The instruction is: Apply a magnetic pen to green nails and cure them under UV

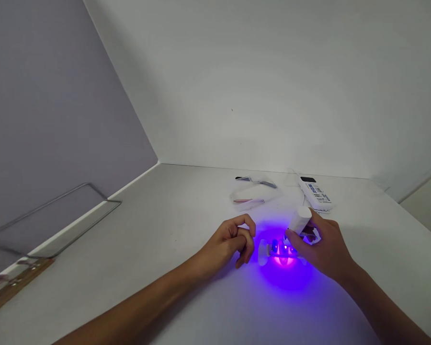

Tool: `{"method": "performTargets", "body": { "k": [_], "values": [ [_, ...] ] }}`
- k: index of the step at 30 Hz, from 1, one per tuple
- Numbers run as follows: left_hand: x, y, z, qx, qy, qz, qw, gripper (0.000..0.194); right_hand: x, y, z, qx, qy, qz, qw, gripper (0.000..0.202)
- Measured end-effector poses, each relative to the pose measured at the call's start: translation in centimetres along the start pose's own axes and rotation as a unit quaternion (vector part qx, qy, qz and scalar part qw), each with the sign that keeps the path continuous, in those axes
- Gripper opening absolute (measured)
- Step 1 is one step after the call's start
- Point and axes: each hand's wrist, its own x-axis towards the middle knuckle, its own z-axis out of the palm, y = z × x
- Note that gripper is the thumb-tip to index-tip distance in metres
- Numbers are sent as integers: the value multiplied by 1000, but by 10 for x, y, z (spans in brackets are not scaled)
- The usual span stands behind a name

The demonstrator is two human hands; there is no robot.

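Note:
My right hand (319, 244) is closed round a white handheld UV lamp (300, 219), tilted with its lower end toward the table. Violet light spreads below it over a small object with round white ends (263, 252) that lies on the white table (208, 306). Pink glows at that object's middle, and its details are lost in the glare. Just left of it, my left hand (240, 239) rests with curled fingers that are partly apart, and nothing shows in them.
Behind the hands lie a clear plastic bag with a pinkish stick (249, 201), tweezer-like pieces (267, 183) and a white labelled packet (318, 194). A metal wire frame (70, 191) with a wooden strip (17, 286) stands at the left. Walls rise behind the table.

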Motion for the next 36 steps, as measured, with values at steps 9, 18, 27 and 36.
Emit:
{"method": "performTargets", "body": {
  "k": [9,18,27,36],
  "values": [
    [2,2,2,-14,-4,-19,1000,25,1,0,0,3,0,-6,1000,12],
    [1,1,1,-11,-13,-22,1000,19,0,0,-1,15,-10,-3,1000,12],
    [0,1,2,-6,-12,-21,1000,18,0,1,-1,11,-9,0,1000,12],
    [-1,-1,1,10,0,-17,1000,19,0,1,-1,12,-10,0,1000,14]
  ]
}}
